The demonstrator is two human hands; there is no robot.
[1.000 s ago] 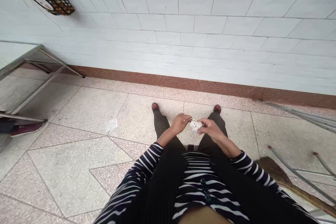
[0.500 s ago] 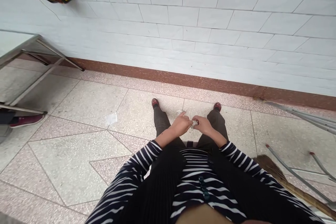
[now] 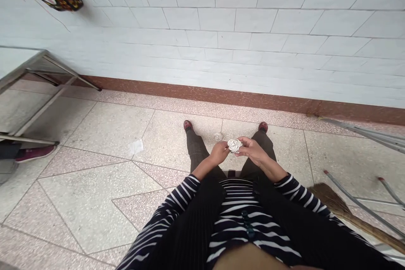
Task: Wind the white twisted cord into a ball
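Note:
Between my hands, in front of my lap, is a round knot of white cord (image 3: 235, 146), its coiled, woven strands facing up. My right hand (image 3: 252, 151) grips its right side between thumb and fingers. On the other side, my left hand (image 3: 219, 153) is closed, with its fingertips pinched at the knot's left edge. Past my hands, a small ball of white cord (image 3: 217, 136) lies on the floor between my feet. A loose strand of cord (image 3: 228, 136) runs near it toward the knot.
At the left stands a metal-framed table (image 3: 41, 57), with another person's dark red shoe (image 3: 35, 154) beneath it. A white paper (image 3: 136, 147) lies on the floor. To the right are a broom (image 3: 329, 198) and metal chair legs (image 3: 343, 190). A tiled wall (image 3: 237, 21) rises ahead.
The cord knot has turned so its round woven face now shows. My right hand has opened out around its right side, and my left hand has shifted slightly. The view has tilted a little.

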